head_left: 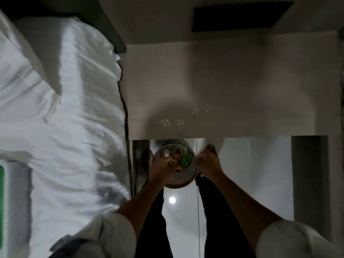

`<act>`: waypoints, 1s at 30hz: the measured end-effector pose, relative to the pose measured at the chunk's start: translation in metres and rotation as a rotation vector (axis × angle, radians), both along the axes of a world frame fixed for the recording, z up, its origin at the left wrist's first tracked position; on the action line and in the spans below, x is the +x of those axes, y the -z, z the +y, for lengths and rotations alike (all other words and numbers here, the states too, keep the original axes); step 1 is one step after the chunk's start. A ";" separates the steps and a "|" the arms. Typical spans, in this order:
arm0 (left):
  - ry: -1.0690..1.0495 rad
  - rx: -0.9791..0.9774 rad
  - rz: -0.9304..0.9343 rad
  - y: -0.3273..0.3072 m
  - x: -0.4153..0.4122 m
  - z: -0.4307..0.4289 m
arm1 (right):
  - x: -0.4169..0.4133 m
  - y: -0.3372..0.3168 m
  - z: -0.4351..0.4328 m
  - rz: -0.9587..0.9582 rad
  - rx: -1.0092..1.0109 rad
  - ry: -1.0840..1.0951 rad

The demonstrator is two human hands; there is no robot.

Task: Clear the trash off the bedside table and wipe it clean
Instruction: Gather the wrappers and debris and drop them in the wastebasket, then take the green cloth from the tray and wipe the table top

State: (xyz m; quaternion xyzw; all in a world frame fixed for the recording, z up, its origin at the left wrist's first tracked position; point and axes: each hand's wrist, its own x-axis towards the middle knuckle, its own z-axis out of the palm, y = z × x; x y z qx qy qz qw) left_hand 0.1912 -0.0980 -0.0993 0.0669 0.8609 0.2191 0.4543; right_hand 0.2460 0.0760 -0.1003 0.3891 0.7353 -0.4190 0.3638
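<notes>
While both arms reach down in front of the bedside table (230,86), the hands meet at a perforated metal bin (175,162) that sits on the pale floor (251,174) just below the table's near edge. The left hand (163,167) is clenched over the bin's left rim, and the right hand (207,162) grasps the rim on the opposite side. Inside the bin lies trash (183,158), green and orange wrappers among it. On the tabletop only small specks of light show, toward the near edge above the bin. Left of the table, touching its side, lies a bed with rumpled white bedding (65,108). Beyond the table, on the far surface, rests a dark flat panel (240,16).
</notes>
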 end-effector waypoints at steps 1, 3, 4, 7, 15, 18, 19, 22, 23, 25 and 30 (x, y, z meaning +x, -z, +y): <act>0.020 -0.011 0.022 -0.003 -0.003 -0.005 | -0.001 -0.006 -0.003 0.008 0.014 0.018; 0.001 -0.024 0.036 -0.011 -0.013 -0.014 | -0.009 -0.022 -0.014 0.046 0.046 0.033; -0.041 -0.018 0.029 -0.017 -0.019 -0.017 | -0.015 -0.032 -0.022 0.068 0.061 0.039; -0.184 0.049 0.096 -0.045 -0.040 -0.027 | -0.045 -0.066 -0.053 0.170 0.039 0.013; -0.656 0.316 0.687 -0.169 -0.096 -0.140 | -0.151 -0.166 -0.194 0.514 -0.372 0.043; -0.754 0.262 0.926 -0.212 -0.106 -0.214 | -0.174 -0.200 -0.251 0.603 -0.553 -0.087; -0.787 0.202 0.970 -0.221 -0.107 -0.241 | -0.178 -0.208 -0.267 0.613 -0.590 -0.133; -0.834 -0.094 0.872 -0.226 -0.111 -0.317 | -0.180 -0.218 -0.301 0.573 -0.654 -0.198; -0.803 -0.193 0.757 -0.222 -0.112 -0.338 | -0.178 -0.218 -0.309 0.566 -0.659 -0.218; -0.743 -0.306 0.440 -0.210 -0.117 -0.368 | -0.171 -0.215 -0.316 0.567 -0.642 -0.259; -0.679 -0.237 0.111 -0.190 -0.128 -0.385 | -0.159 -0.206 -0.318 0.546 -0.511 -0.313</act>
